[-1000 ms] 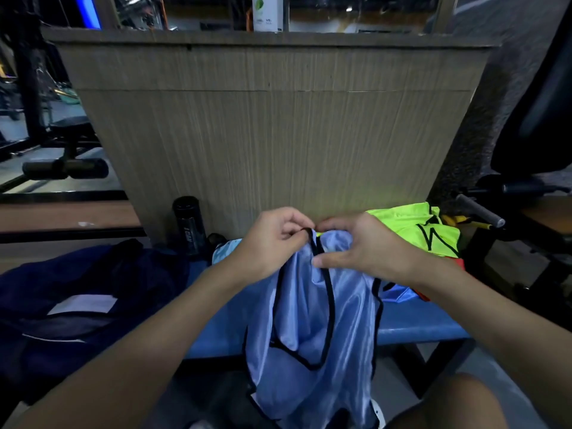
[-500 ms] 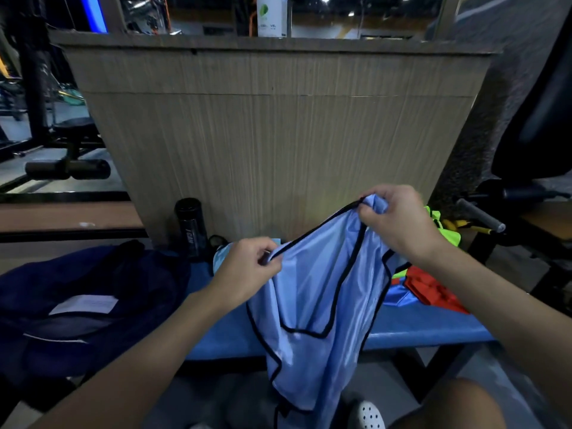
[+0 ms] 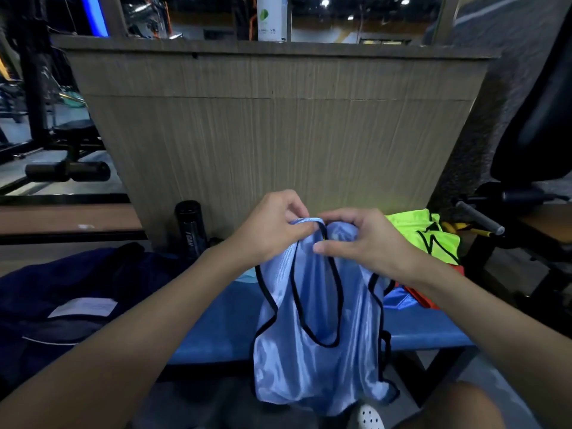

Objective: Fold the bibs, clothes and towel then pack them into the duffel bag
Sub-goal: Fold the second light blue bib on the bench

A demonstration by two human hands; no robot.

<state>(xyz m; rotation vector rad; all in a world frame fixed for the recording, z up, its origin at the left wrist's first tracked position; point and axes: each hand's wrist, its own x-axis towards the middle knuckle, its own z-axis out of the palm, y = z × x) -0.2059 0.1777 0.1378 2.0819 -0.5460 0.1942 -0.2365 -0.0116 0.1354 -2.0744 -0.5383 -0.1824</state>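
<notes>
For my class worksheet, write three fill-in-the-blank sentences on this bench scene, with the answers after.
The left hand and right hand pinch the top of a light ____ bib with black edging.
The dark duffel bag lies to the ____ of the hands.
A ____ bottle stands by the wooden panel.
Missing words: blue; left; black.

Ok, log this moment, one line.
left hand: pinches blue bib strap | right hand: pinches other strap | blue bib: hangs past bench edge
</notes>
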